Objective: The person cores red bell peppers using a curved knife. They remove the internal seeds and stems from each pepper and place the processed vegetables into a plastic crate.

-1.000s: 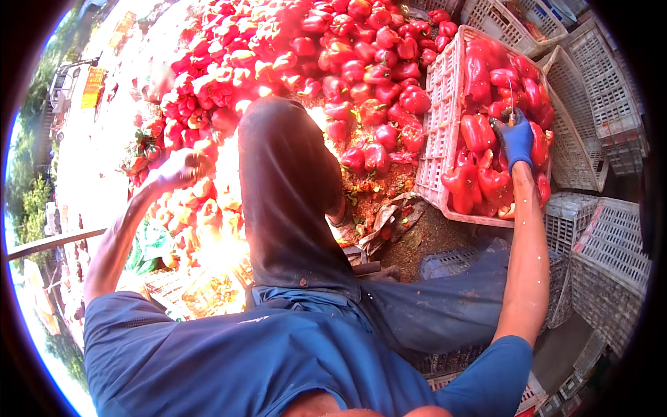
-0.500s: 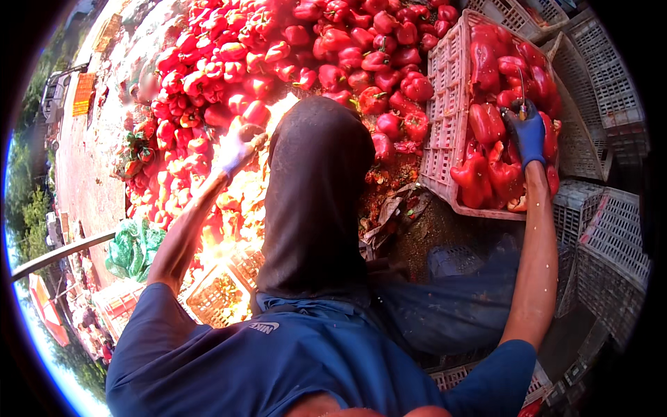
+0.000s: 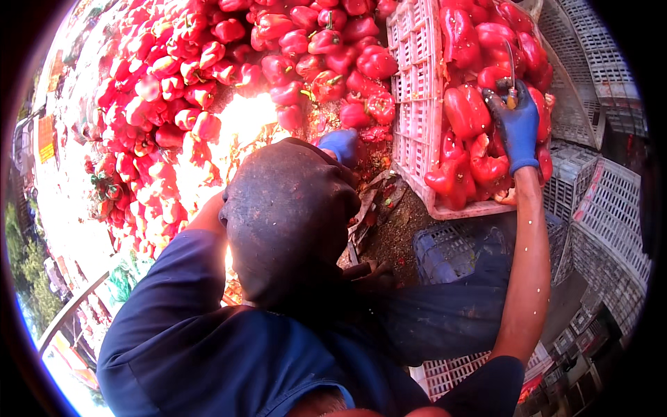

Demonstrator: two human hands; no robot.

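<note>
In the head view, a blue-gloved right hand (image 3: 520, 132) grips a thin-bladed knife (image 3: 512, 99) over glossy, lobed red peppers (image 3: 467, 111) heaped in a pale, slatted plastic crate (image 3: 417, 90), right of a loose pepper pile (image 3: 187, 69). The left hand (image 3: 340, 146), left of the dark, smooth-clothed knee (image 3: 288, 215) half a second earlier, now reaches beyond it; partly hidden, its grasp cannot be told.

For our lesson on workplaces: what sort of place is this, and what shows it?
Probably an open-air produce yard: a large heap of red peppers, a pale crate filled with more, and grey crates standing alongside.
</note>
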